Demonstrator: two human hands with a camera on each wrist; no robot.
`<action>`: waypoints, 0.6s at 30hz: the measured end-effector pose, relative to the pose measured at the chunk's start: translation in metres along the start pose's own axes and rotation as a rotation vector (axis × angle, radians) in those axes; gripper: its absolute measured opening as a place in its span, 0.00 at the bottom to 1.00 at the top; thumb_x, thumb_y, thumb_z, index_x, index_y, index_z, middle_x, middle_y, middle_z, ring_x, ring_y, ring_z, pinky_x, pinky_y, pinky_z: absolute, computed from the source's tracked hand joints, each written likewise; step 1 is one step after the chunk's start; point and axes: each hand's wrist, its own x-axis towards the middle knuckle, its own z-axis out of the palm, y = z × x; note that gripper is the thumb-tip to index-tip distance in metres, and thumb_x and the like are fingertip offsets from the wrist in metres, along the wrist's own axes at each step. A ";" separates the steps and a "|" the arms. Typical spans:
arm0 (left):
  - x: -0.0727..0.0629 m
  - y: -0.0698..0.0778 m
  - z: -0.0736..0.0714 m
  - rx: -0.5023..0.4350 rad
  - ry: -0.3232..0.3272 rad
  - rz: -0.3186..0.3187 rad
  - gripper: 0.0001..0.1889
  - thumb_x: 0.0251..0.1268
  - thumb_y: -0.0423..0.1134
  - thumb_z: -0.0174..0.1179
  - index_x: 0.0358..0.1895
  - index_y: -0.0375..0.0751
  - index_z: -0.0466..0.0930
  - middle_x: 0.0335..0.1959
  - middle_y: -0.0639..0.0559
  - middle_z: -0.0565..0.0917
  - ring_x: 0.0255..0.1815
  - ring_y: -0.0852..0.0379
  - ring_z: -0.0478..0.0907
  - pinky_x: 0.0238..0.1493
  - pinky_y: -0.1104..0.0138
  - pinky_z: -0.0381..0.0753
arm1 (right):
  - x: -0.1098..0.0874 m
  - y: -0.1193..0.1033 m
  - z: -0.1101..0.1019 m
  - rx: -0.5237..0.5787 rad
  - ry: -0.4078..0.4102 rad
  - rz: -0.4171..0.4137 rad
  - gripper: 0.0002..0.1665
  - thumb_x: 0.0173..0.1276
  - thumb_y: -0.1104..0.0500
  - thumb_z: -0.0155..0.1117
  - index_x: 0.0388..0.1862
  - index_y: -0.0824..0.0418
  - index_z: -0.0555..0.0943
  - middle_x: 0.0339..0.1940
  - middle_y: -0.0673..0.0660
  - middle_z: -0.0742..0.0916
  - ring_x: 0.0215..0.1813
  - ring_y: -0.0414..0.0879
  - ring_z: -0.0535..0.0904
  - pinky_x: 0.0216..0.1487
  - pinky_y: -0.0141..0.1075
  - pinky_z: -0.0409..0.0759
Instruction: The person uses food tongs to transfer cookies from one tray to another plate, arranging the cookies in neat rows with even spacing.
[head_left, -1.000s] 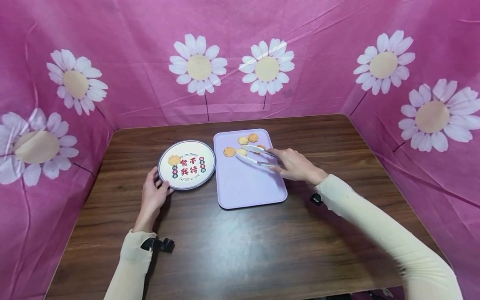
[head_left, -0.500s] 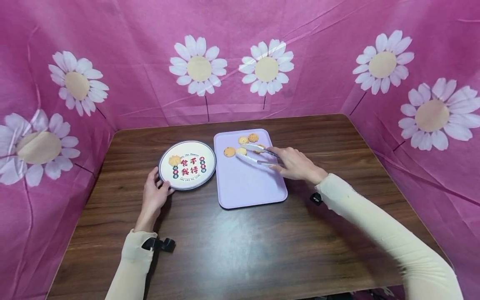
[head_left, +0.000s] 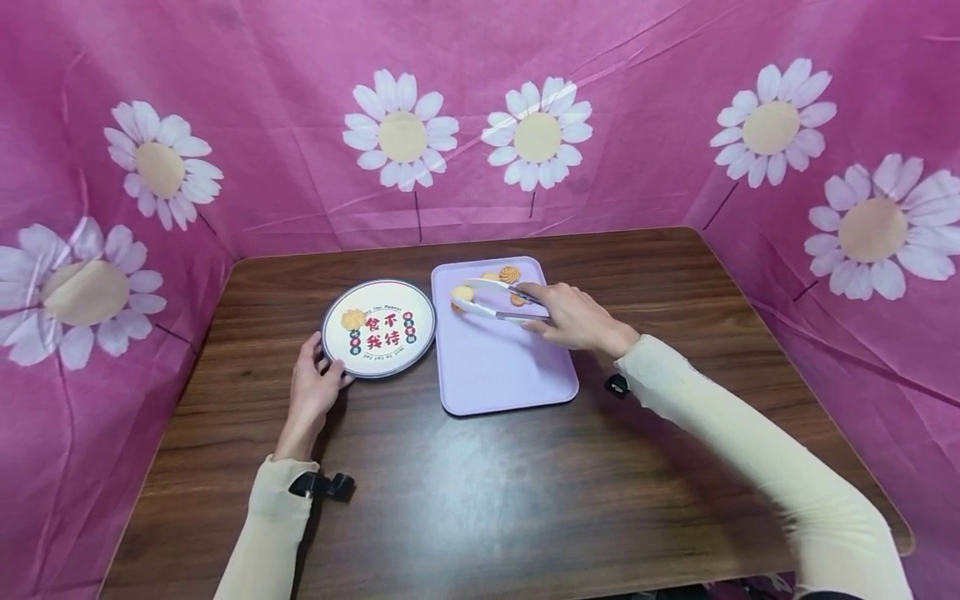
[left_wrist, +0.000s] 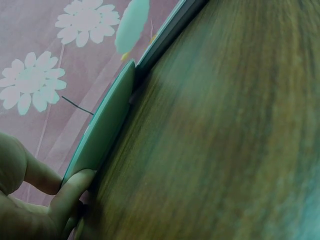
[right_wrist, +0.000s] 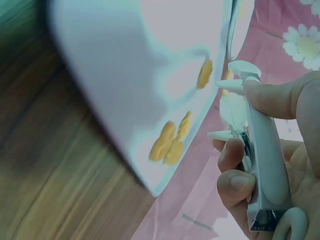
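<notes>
Right hand grips; left hand apparently pinches.

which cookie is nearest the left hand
The golden, ruffled-edged cookie on the round white plate with red characters, whose rim the left hand holds. It is alone there; the other cookies are on or above the lavender rectangular tray.

The right hand grips tongs near a pale tray; several cookies cluster near its corner, another cookie lies apart. Woodgrain worktop; pink daisy-print cloth.
</notes>
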 end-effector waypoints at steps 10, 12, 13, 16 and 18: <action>-0.001 -0.001 -0.001 -0.021 0.004 -0.007 0.39 0.78 0.23 0.43 0.86 0.42 0.40 0.85 0.35 0.51 0.79 0.41 0.64 0.37 0.86 0.85 | 0.036 -0.030 0.013 0.049 -0.001 -0.092 0.36 0.71 0.52 0.70 0.75 0.59 0.73 0.59 0.64 0.88 0.55 0.59 0.86 0.58 0.56 0.88; -0.001 -0.001 -0.002 -0.021 0.007 0.003 0.39 0.78 0.24 0.43 0.86 0.43 0.40 0.85 0.35 0.51 0.79 0.41 0.64 0.38 0.86 0.86 | 0.045 -0.036 0.016 0.056 0.004 -0.106 0.36 0.71 0.52 0.70 0.74 0.59 0.73 0.59 0.63 0.88 0.55 0.58 0.86 0.60 0.56 0.88; -0.001 0.000 -0.002 -0.021 0.006 0.007 0.39 0.78 0.24 0.44 0.86 0.43 0.40 0.85 0.36 0.51 0.79 0.41 0.64 0.38 0.86 0.86 | 0.049 -0.039 0.018 0.059 0.006 -0.110 0.36 0.70 0.52 0.70 0.74 0.60 0.73 0.59 0.63 0.88 0.56 0.58 0.86 0.60 0.55 0.88; 0.000 0.000 -0.002 -0.017 0.002 0.011 0.39 0.78 0.24 0.44 0.86 0.43 0.40 0.85 0.36 0.51 0.79 0.42 0.64 0.39 0.85 0.87 | 0.059 -0.047 0.023 0.067 -0.005 -0.106 0.36 0.70 0.52 0.71 0.74 0.59 0.73 0.58 0.62 0.89 0.53 0.57 0.86 0.54 0.55 0.89; 0.000 0.000 -0.002 -0.011 0.000 0.008 0.39 0.78 0.24 0.44 0.86 0.42 0.40 0.85 0.36 0.51 0.80 0.41 0.64 0.39 0.84 0.87 | 0.065 -0.051 0.028 0.062 -0.017 -0.112 0.36 0.70 0.52 0.71 0.75 0.59 0.73 0.56 0.62 0.89 0.49 0.55 0.86 0.50 0.52 0.90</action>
